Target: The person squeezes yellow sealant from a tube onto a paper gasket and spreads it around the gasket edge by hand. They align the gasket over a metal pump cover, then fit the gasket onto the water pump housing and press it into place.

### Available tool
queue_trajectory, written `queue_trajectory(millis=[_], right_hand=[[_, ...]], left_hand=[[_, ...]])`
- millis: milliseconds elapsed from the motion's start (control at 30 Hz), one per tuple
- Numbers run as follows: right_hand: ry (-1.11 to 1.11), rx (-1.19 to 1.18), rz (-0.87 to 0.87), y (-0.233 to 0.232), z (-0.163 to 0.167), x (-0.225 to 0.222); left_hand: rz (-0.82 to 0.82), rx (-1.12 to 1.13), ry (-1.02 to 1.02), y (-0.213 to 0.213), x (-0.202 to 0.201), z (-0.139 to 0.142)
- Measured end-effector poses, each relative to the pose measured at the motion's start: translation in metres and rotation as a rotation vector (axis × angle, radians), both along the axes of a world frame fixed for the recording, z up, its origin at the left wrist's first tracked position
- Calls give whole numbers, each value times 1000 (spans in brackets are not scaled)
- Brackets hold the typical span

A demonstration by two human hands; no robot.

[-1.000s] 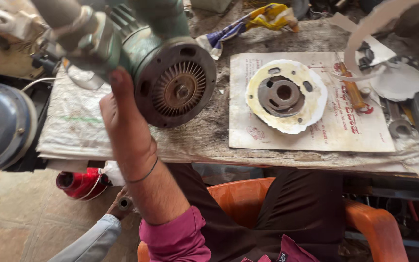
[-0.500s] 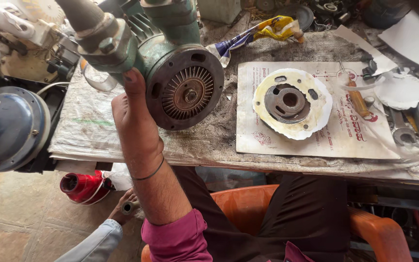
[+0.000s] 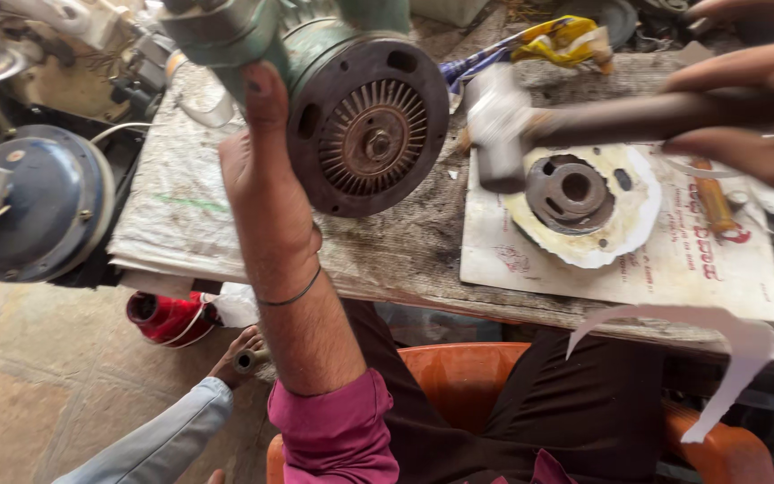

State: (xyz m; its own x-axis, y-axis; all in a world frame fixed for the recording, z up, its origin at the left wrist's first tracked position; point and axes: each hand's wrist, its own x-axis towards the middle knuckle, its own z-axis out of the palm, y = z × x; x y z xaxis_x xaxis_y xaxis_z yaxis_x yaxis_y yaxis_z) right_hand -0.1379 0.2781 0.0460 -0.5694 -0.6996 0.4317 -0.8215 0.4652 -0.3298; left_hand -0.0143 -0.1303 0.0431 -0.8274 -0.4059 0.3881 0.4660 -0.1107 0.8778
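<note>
My left hand (image 3: 262,179) grips the green motor pump body (image 3: 342,81) and holds it tilted above the workbench, its dark round end plate with a finned rotor (image 3: 371,139) facing me. My right hand (image 3: 754,99) is closed on the dark handle of a hammer (image 3: 530,125), blurred by motion; its pale head hovers just right of the end plate. Under the hammer a round metal cover (image 3: 575,193) rests on a white gasket-shaped paper cutout (image 3: 629,224), on a printed sheet.
The worn workbench (image 3: 405,260) carries a woven sack, a screwdriver (image 3: 714,202) and a yellow-blue rag (image 3: 566,40). A blue-grey round housing (image 3: 38,202) stands at left. A red can (image 3: 167,318) lies on the floor beside another person's hand (image 3: 239,354). An orange chair (image 3: 459,376) is below me.
My right hand has come into view from the right with a hammer, its head now close to the pump's end plate. The view has moved closer; the left hand still holds the pump.
</note>
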Motion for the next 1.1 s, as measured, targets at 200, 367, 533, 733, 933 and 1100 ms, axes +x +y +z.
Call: queue_trajectory(millis=[200, 367, 533, 733, 933, 1100], right_hand=[[17, 612, -133, -106, 18, 14], [-131, 273, 171, -162, 13, 7], [-301, 240, 3, -192, 11, 4], [-292, 347, -22, -177, 20, -10], [-476, 182, 86, -173, 4, -8], [-498, 127, 80, -192, 0, -8]], left_hand=[[-41, 32, -19, -2, -6, 0], [26, 10, -80, -5, -7, -11], [82, 18, -21, 2, -10, -17], [72, 1, -56, 1, -16, -21], [106, -21, -75, 0, -16, -22], [64, -11, -31, 2, -13, -17]])
